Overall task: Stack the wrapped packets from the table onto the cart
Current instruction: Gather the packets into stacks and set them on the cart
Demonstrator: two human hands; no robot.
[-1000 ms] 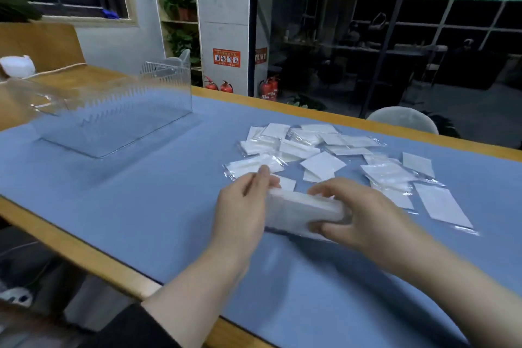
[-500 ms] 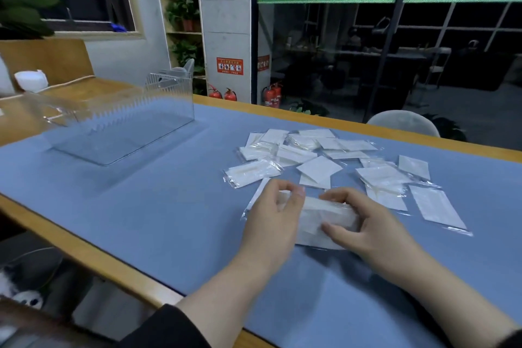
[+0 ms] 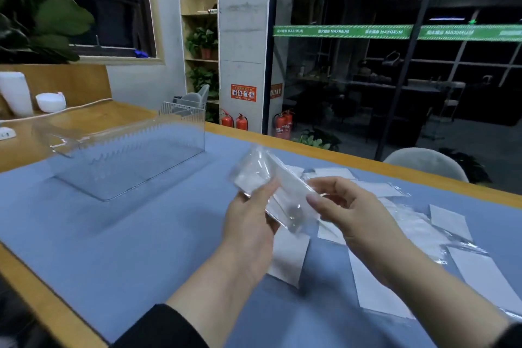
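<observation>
Both hands (image 3: 248, 223) grip packets (image 3: 271, 189) — blurred, count unclear.

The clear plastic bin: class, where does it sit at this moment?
In the head view, the clear plastic bin stands on the blue mat at the table's far left, apart from the left hand and the bundle of packets it holds.
</observation>
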